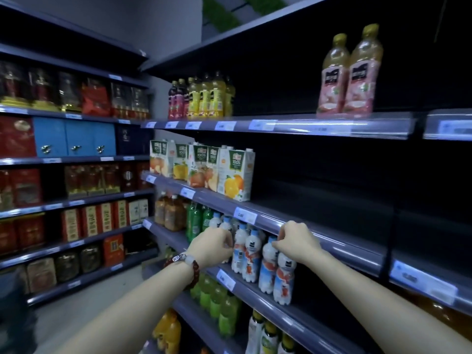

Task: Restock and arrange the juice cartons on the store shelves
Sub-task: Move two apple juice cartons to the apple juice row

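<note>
Juice cartons [204, 168] stand in a short row at the left end of the middle shelf [319, 226], labels facing the aisle, while the long stretch of that shelf to their right lies bare. In the head view, the one angle available, a person reaches both arms to the shelf below, where small white-capped bottles [251, 254] cluster near the front edge.

The left hand [213, 245], a beaded bracelet [185, 264] at its wrist, curls its fingers against the bottles at the left of the group; whether it truly grips one cannot be told, as the fingertips are hidden behind the hand. The right hand [293, 241] pinches the neck of a bottle [269, 264] at the right side, just under the lip of the carton shelf. The hands appear placed at either side of the cluster to square it up, a judgement from their spacing alone.

Green bottles [198, 221] and amber ones [168, 212] sit farther left on the same level. Above, yellow juice bottles [209, 98] and two pink-labelled bottles [347, 77] occupy an otherwise sparse upper shelf. Boxed goods [74, 139] fill the far-left unit. No carton is in hand, so the restocking of cartons seems yet to come.
</note>
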Action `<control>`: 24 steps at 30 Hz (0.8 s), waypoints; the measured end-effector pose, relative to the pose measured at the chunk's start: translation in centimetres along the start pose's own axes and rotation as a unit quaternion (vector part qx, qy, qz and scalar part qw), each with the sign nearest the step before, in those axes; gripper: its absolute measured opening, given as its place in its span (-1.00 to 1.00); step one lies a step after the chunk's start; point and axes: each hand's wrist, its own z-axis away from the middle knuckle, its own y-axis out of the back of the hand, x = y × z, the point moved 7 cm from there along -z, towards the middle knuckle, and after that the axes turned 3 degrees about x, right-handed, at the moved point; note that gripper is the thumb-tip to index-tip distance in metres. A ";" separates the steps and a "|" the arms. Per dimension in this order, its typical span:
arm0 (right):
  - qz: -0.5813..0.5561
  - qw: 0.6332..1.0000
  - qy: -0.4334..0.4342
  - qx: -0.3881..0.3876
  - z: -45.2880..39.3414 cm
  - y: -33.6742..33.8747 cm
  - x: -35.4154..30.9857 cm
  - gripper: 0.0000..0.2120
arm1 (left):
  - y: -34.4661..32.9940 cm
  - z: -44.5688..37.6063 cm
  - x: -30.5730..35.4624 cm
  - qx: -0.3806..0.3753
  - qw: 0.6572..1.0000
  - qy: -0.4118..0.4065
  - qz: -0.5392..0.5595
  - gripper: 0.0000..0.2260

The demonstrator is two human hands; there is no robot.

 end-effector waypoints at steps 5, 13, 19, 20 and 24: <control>-0.044 0.999 0.021 0.015 -6.2 -2.6 -2.9 -0.85 | -0.7 -3.4 -4.7 -0.012 1.000 0.024 -0.016 -0.85; -0.123 0.991 0.026 0.033 -17.5 -4.9 -5.3 -0.85 | 1.4 -12.9 -10.4 0.003 0.998 0.035 -0.056 -0.90; -0.118 0.992 0.036 0.023 -22.5 -6.5 -6.8 -0.84 | 1.2 -18.2 -13.0 0.010 0.998 0.022 -0.061 -0.90; -0.118 0.992 0.043 0.015 -23.0 -7.1 -7.4 -0.84 | 0.9 -18.8 -13.5 0.010 0.998 0.020 -0.058 -0.88; -0.130 0.989 0.063 0.006 -25.0 -9.1 -10.3 -0.87 | 0.9 -21.5 -15.8 0.019 0.999 0.015 -0.044 -0.85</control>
